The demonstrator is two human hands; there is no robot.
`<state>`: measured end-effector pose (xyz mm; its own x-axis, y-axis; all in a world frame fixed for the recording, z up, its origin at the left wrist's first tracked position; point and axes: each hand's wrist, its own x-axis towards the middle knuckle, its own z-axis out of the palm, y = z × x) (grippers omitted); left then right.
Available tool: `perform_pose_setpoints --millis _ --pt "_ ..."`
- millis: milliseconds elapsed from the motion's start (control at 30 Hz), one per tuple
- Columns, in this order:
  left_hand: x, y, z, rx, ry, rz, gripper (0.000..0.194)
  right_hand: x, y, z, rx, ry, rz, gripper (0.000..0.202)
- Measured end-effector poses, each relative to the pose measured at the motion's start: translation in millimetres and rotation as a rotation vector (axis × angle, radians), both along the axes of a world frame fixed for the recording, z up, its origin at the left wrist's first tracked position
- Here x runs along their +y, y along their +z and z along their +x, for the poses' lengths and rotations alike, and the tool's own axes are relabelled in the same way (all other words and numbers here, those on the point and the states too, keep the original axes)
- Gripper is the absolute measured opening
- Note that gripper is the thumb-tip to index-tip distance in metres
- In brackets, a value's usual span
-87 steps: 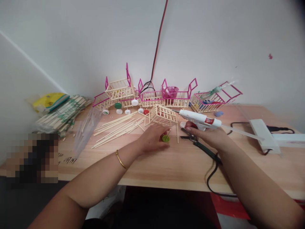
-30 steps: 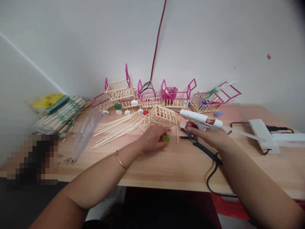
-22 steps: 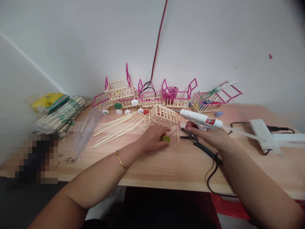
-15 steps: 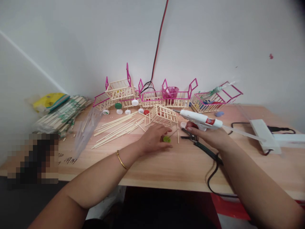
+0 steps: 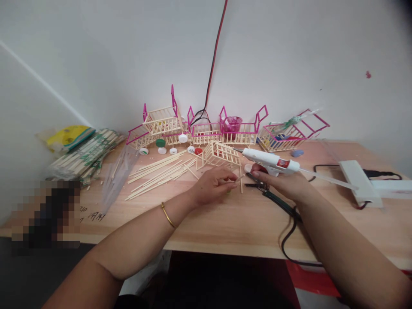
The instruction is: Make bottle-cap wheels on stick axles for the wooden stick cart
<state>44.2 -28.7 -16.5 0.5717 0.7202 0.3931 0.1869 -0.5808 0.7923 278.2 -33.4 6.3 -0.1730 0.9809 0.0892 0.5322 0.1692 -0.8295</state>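
Note:
My left hand [image 5: 216,185] is closed in a pinch on a short thin stick [image 5: 240,178], whose tip pokes out past the fingertips. Under those fingers a sliver of a green bottle cap [image 5: 228,192] shows; the rest is hidden. My right hand [image 5: 277,180] grips a white hot glue gun [image 5: 265,158], its nozzle aimed left, with a clear glue stick [image 5: 322,177] trailing from the back. Just beyond the left hand stands a small slatted wooden stick frame [image 5: 223,155], close to the nozzle.
Pink-edged stick carts [image 5: 240,134] with bottle-cap wheels line the wall. Loose sticks [image 5: 157,174] lie at left, beside bagged sticks [image 5: 85,150]. Green-handled pliers [image 5: 277,201] rest below the glue gun. A power strip [image 5: 358,182] and black cord [image 5: 285,244] are at right.
My left hand's fingers have gone from spread around the green cap to pinching the thin stick, and they now cover most of the cap. The right hand and glue gun stay put.

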Motion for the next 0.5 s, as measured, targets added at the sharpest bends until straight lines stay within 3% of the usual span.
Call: perform_pose_setpoints --millis 133,500 --pt "-0.4 3.9 -0.2 0.030 0.014 0.012 0.010 0.4 -0.3 0.6 0.035 0.015 -0.069 0.027" --pt "0.8 4.1 -6.6 0.072 0.085 -0.056 0.007 -2.0 3.9 -2.4 0.085 -0.012 -0.056 0.026"
